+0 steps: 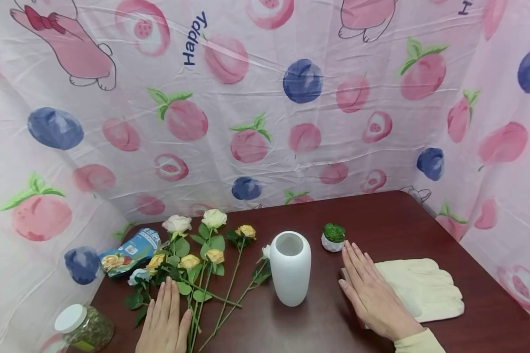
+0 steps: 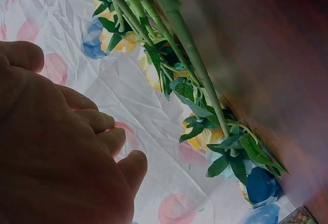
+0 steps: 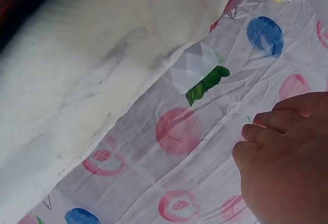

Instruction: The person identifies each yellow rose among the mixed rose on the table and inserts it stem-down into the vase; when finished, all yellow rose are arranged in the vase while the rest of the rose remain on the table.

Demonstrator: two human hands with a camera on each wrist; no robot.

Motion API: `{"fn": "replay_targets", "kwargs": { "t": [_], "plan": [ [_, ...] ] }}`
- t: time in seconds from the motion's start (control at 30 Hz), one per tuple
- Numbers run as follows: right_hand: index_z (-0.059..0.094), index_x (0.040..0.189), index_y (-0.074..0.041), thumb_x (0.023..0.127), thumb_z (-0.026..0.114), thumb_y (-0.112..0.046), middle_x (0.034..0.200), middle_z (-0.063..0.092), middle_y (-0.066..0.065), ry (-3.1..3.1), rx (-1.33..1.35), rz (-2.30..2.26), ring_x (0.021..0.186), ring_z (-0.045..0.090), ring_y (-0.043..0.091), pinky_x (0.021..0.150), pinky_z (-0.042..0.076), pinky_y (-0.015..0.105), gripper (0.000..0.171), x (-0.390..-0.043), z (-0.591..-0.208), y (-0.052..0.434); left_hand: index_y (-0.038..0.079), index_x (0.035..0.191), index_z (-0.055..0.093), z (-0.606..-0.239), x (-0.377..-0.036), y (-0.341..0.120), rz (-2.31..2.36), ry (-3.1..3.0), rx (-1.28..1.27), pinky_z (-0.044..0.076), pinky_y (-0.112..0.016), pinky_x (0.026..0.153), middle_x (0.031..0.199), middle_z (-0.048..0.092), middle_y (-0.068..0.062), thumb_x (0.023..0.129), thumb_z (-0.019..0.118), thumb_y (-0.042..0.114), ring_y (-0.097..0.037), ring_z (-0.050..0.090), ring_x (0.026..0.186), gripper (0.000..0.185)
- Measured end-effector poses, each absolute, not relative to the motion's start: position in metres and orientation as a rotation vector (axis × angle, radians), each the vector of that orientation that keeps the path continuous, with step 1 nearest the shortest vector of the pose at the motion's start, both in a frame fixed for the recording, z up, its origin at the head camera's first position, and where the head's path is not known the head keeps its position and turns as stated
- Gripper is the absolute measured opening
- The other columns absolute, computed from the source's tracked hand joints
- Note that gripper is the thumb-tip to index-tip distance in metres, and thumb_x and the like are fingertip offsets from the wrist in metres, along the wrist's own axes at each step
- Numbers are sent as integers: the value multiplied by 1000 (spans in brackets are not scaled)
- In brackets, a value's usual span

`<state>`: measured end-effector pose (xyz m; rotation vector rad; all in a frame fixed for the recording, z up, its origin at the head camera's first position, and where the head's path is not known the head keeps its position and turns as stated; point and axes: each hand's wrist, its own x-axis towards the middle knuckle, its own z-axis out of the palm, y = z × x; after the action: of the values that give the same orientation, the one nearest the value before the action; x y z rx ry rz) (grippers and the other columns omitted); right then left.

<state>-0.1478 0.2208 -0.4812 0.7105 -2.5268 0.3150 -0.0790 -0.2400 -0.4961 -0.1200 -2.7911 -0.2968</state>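
Note:
My left hand (image 1: 164, 318) is palm down with straight fingers, its fingertips by the leaves of artificial roses in white, yellow and pale blue. In the left wrist view their green stems (image 2: 182, 37) run beside that hand. My right hand (image 1: 375, 296), also flat with straight fingers, overlaps the cream work gloves (image 1: 428, 289) in the head view. Its fingertips point toward a small potted succulent (image 1: 333, 238). Between the hands a white vase (image 1: 290, 274) stands upright, with a white rose (image 1: 266, 252) lying just left of it. Neither hand grips anything.
A blue printed bag (image 1: 132, 251) lies at the table's left edge, behind the flowers. Nearer stands a clear jar with a white lid (image 1: 70, 317), holding greenish bits. A fruit-printed cloth (image 1: 274, 108) hangs around the back and sides of the dark red table (image 1: 362, 208).

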Motion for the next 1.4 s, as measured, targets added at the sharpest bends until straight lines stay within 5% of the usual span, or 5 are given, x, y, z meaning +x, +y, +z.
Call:
{"fn": "replay_targets", "kwargs": {
  "t": [0.1, 0.23, 0.5, 0.67, 1.4],
  "plan": [
    [22, 162, 1, 104, 57, -27, 168, 25, 20, -2524, 718, 341, 158, 21, 31, 128, 3, 28, 72, -148, -480, 219, 5, 165, 6, -493, -78, -240, -357, -2813, -110, -16, -42, 125, 173, 5, -15, 112, 42, 34, -5, -23, 154, 71],
    [22, 164, -6, 105, 56, -21, 169, 26, 16, -2561, 732, 590, 159, 18, 20, 126, 5, 19, 69, -146, -476, 213, 2, 164, 8, -481, -79, -240, -481, -2854, -89, 28, -65, 117, 170, 12, -23, 110, 48, 31, -39, 9, 158, 73],
    [31, 163, -17, 100, 64, -9, 166, 34, 9, -2446, 851, 1343, 154, 28, 5, 113, 25, 7, 71, -154, -459, 190, -6, 143, 55, -443, -106, -252, -744, -2834, 259, 58, -49, 76, 117, 71, -22, 105, 58, 26, -32, 73, 91, 50],
    [36, 160, -21, 89, 77, -6, 163, 42, 4, -2382, 866, 1541, 149, 33, -2, 113, 28, 9, 83, -164, -458, 178, -9, 121, 67, -439, -132, -266, -1107, -2801, 341, 57, -33, 55, 76, 75, -7, 104, 59, 21, -14, 68, 55, 35],
    [40, 158, -23, 82, 88, -18, 157, 48, 6, -2432, 707, 1741, 139, 44, -5, 108, 37, 14, 90, -174, -454, 159, 6, 61, 65, -468, -184, -295, -1565, -2745, 598, 51, -32, 49, 52, 57, -1, 95, 72, 39, -13, 53, 45, 48]
  ]
}}
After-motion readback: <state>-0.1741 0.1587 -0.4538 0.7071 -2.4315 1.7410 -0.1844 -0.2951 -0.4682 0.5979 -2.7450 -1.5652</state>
